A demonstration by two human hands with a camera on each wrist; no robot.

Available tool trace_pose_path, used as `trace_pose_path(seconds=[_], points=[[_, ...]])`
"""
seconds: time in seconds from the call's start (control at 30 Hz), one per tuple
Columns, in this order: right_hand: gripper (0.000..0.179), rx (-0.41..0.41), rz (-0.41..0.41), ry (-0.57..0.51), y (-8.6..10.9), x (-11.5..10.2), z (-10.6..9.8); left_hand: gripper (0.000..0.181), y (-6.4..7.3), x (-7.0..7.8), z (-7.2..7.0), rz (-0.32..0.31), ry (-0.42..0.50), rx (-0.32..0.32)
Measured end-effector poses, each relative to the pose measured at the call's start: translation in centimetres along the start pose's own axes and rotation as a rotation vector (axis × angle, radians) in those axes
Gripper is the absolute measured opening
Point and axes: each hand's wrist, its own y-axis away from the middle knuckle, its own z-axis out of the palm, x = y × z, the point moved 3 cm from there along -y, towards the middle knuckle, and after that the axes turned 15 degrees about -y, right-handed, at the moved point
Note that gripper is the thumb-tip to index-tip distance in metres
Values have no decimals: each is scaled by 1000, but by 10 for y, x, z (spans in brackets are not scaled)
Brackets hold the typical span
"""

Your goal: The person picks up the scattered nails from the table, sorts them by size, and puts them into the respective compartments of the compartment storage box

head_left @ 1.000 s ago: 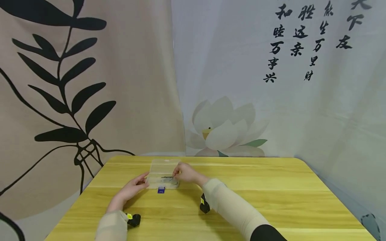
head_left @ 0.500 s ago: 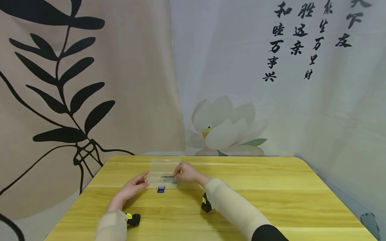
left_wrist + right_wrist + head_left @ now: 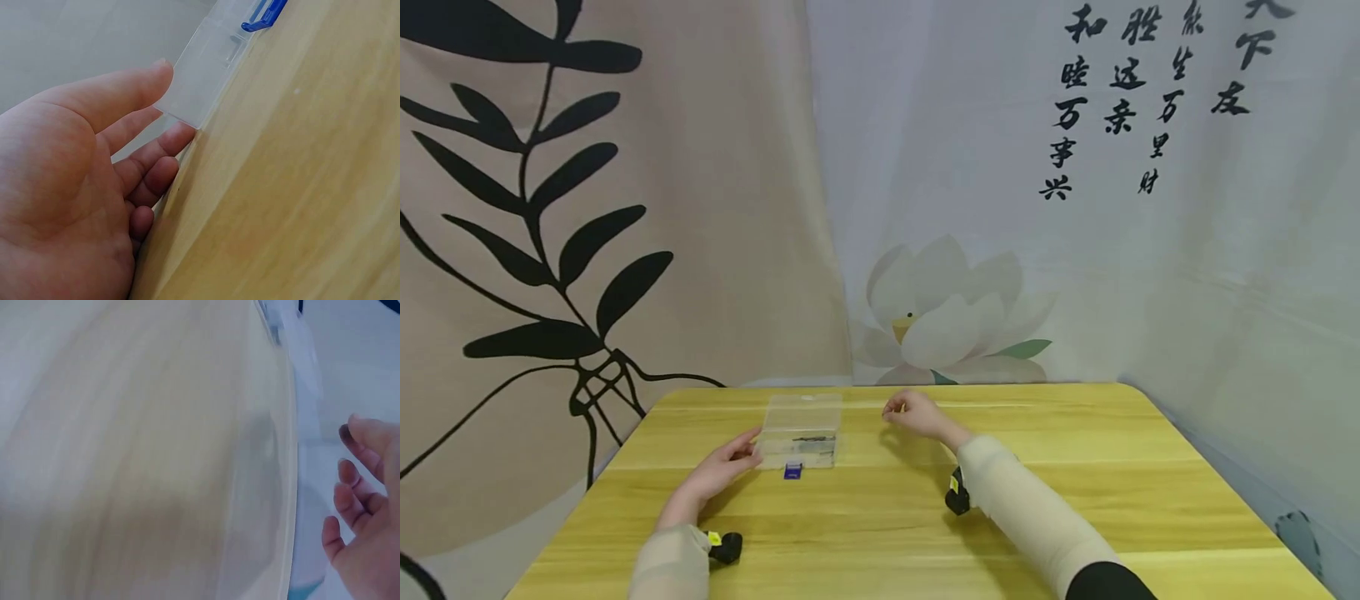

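A clear plastic box [image 3: 815, 459] stands on the table in the head view, its clear lid [image 3: 805, 412] tipped back. Thin dark pieces [image 3: 814, 439] lie in it, too small to identify. At its front hangs a blue latch [image 3: 793, 471]. My left hand [image 3: 726, 468] touches the box's left side with loose, extended fingers; the left wrist view shows the thumb [image 3: 140, 86] at the box's upper edge. My right hand [image 3: 919, 415] hovers right of the box. Its thumb and forefinger meet around a tiny dark item [image 3: 345, 432], whose kind I cannot make out.
The wooden table [image 3: 880, 517] extends around the box, its back edge close behind it. Behind that hangs a printed cloth [image 3: 737, 208] with leaves, a flower and writing. Black wrist cameras [image 3: 726, 547] sit at both forearms.
My right hand has left the box and moved right, thumb and forefinger still together. The left hand stays at the box's left side. The head view has shifted slightly.
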Motion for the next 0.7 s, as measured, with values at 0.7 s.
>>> trace_pose_path(seconds=[0.7], points=[[18,143,131,85,58,43,-106,61,-1,0,-22,-16,8,-4]])
